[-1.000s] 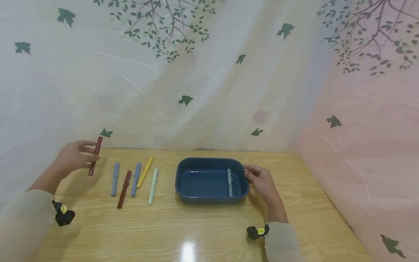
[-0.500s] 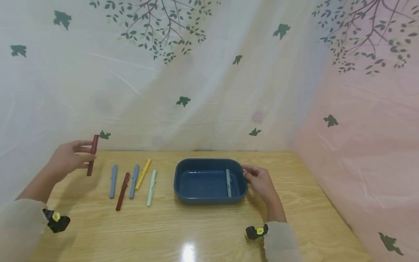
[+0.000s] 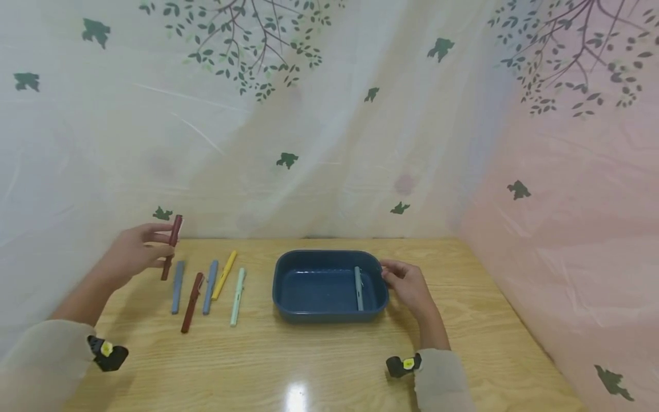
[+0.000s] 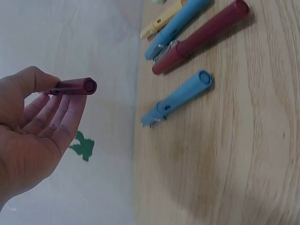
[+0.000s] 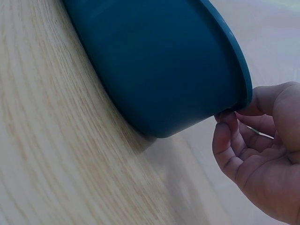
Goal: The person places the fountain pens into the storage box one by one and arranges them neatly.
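My left hand [image 3: 136, 254] pinches a dark red pen [image 3: 172, 246] between thumb and fingers, holding it above the table, tilted; in the left wrist view the same pen [image 4: 77, 86] points its round end toward the camera. Just beneath lies a blue pen [image 3: 177, 288]. To its right are another dark red pen [image 3: 192, 303], a second blue pen [image 3: 210, 288], a yellow pen [image 3: 224, 276] and a pale green pen [image 3: 238, 297]. At the right, my right hand [image 3: 410, 286] pinches the rim of a dark blue bin [image 3: 329, 316]. Inside the bin lies a grey-green pen [image 3: 358, 289].
The wooden table [image 3: 231, 366] meets a printed curtain [image 3: 329, 126] at the back, and a pinkish stretch of it runs along the right side. A bright light reflection shows near the front of the table.
My left hand first drifted slightly left, then came back right with the dark red pen, now over the leftmost blue pen. My right hand keeps its place at the bin's rim.
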{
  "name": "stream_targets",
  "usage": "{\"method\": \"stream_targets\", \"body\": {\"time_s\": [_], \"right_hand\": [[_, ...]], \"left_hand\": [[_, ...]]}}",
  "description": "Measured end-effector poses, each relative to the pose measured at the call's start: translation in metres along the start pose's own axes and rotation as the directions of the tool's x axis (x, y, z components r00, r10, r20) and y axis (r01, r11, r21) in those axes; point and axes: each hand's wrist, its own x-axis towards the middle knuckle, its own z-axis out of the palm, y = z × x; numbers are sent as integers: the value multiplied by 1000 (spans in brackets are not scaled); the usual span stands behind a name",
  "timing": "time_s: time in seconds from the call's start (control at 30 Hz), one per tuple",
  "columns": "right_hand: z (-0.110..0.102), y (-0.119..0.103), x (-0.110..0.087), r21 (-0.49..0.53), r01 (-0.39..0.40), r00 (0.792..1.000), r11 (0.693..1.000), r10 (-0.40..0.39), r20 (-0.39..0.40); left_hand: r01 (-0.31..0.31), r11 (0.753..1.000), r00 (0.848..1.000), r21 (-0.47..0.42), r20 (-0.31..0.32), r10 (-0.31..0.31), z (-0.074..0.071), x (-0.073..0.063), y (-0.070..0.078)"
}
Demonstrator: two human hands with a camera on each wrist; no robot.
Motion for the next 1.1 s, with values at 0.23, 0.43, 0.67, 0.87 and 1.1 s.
{"method": "stream_targets", "body": {"time_s": [0.23, 0.43, 0.67, 0.87, 1.1], "right_hand": [[-1, 1, -1, -11, -7, 1000, 1000, 7, 2], [0, 0, 0, -11, -1, 1000, 1000, 1, 4], [1, 0, 0, -14, -3, 1000, 1000, 3, 3], [2, 0, 0, -15, -10, 1000, 1000, 10, 7], [1, 0, 1, -20, -4, 1000, 1000, 4, -1]], "left_hand": [[-21, 1000, 1000, 7, 20, 21, 20, 9, 19], [-28, 999, 999, -43, 36, 30, 34, 15, 34], [-46, 996, 998, -74, 45, 50, 51, 20, 47], [-43, 994, 997, -96, 62, 49, 63, 26, 52], [-65, 993, 995, -99, 63, 72, 74, 29, 62]]}}
